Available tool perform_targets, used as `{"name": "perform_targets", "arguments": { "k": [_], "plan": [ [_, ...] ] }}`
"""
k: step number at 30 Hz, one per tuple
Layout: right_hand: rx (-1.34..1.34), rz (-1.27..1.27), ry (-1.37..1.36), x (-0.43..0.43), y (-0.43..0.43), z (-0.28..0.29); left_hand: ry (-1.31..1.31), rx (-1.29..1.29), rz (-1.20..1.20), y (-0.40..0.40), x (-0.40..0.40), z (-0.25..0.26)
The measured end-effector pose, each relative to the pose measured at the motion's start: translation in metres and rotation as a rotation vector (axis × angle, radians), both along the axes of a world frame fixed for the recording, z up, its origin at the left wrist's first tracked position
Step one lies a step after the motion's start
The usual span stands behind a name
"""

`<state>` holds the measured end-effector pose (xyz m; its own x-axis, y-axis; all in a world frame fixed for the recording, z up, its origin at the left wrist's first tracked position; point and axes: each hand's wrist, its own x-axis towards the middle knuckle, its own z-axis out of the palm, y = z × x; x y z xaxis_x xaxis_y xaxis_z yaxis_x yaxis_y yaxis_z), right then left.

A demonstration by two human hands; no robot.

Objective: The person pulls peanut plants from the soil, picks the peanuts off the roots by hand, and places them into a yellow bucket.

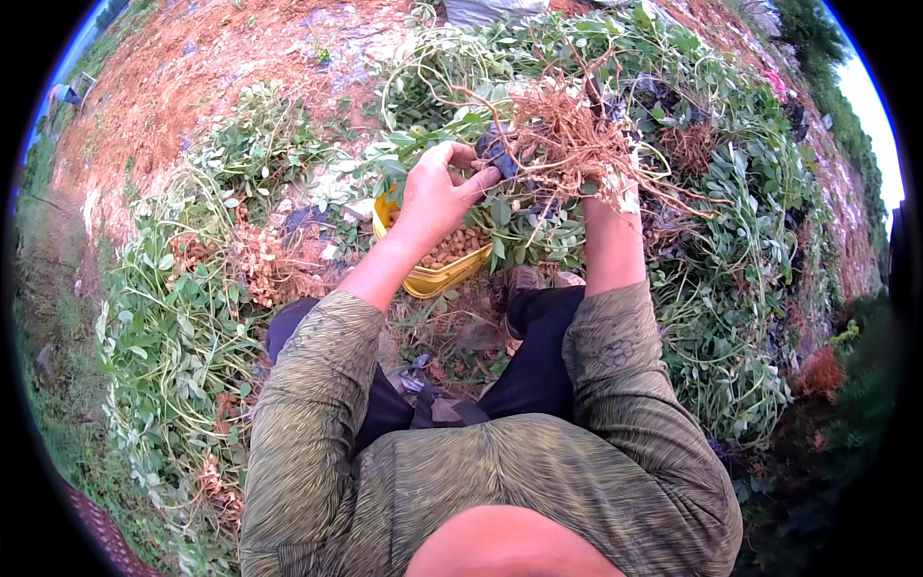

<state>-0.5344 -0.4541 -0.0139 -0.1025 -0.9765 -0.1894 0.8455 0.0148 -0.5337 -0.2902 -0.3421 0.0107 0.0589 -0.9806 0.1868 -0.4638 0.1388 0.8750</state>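
A bunch of peanut plants with tangled brown roots (570, 141) is raised before me, roots toward the right, leaves toward the left. My right hand (606, 189) is mostly hidden behind the roots, at the stems; its wrist and forearm show below them. My left hand (447, 180) pinches a piece of dark plastic film (497, 153) at the left edge of the roots, between thumb and fingers. Under my left wrist stands a yellow plastic container (447, 278), partly covered by my arm and leaves, with many peanuts in their shells (458, 249) inside.
Pulled peanut plants lie in heaps at the left (173, 324) and right (728, 317), some with pods and roots showing. Reddish soil (238, 43) with film scraps stretches beyond. A pale sack (494, 9) lies at the top. My shoe (525, 280) is just right of the container.
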Motion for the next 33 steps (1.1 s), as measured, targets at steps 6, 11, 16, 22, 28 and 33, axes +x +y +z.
{"name": "perform_targets", "arguments": {
  "k": [6,11,16,22,28,33],
  "plan": [
    [-0.012,-0.004,0.008,0.005,-0.005,-0.001,-0.095,0.113,-0.08,0.001,0.0,0.012],
    [-0.041,-0.034,0.017,-0.005,-0.013,0.002,0.045,0.149,-0.236,0.01,0.016,0.031],
    [-0.04,-0.019,0.002,0.008,-0.013,0.004,0.258,0.232,-0.426,0.029,0.03,0.037],
    [-0.034,-0.036,0.003,0.01,-0.011,0.007,0.59,0.341,-0.65,0.04,0.043,0.053],
    [-0.043,-0.015,-0.006,0.006,-0.025,0.011,0.769,0.257,-0.328,0.034,0.067,0.047],
    [-0.027,0.012,0.01,0.009,-0.023,0.01,0.874,0.351,-0.231,0.028,0.055,0.04]
  ]
}}
